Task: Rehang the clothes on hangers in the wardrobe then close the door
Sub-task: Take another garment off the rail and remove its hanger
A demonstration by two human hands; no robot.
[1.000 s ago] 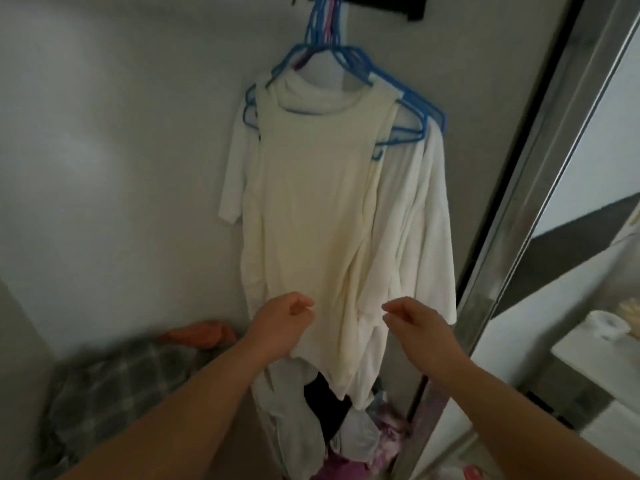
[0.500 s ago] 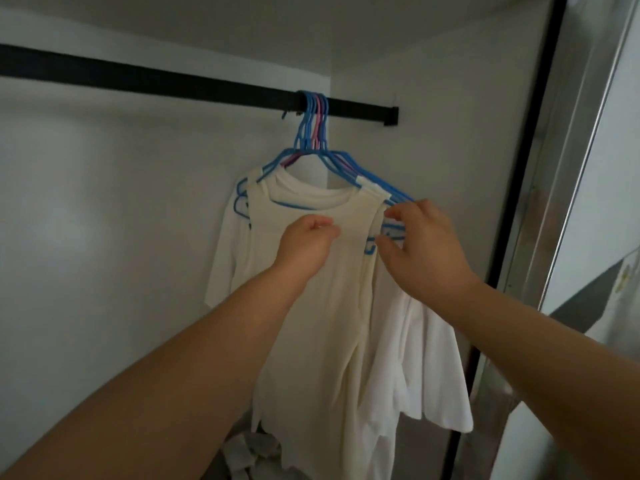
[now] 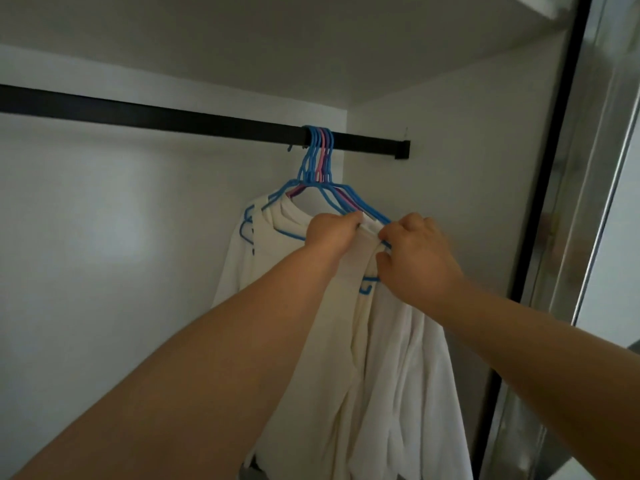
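Note:
Several blue hangers and one pink hanger (image 3: pixel 320 157) hook over the black rail (image 3: pixel 180 121) near its right end. White and cream garments (image 3: pixel 391 358) hang from them. My left hand (image 3: pixel 332 233) pinches the right shoulder strap of the front cream top (image 3: pixel 360 258) where it lies on a blue hanger arm. Just to the right, my right hand (image 3: pixel 419 258) grips the same strap and the hanger end. My forearms hide much of the front garment.
The wardrobe's white back wall (image 3: pixel 121 237) and right side wall (image 3: pixel 450 174) enclose the rail. A mirrored sliding door with a metal frame (image 3: pixel 595 209) stands at the far right. The rail's left stretch carries no hangers.
My view has risen from the wardrobe floor to the rail. Both hands went up from the garment's hem to its right shoulder, the left hand shifting right onto the strap.

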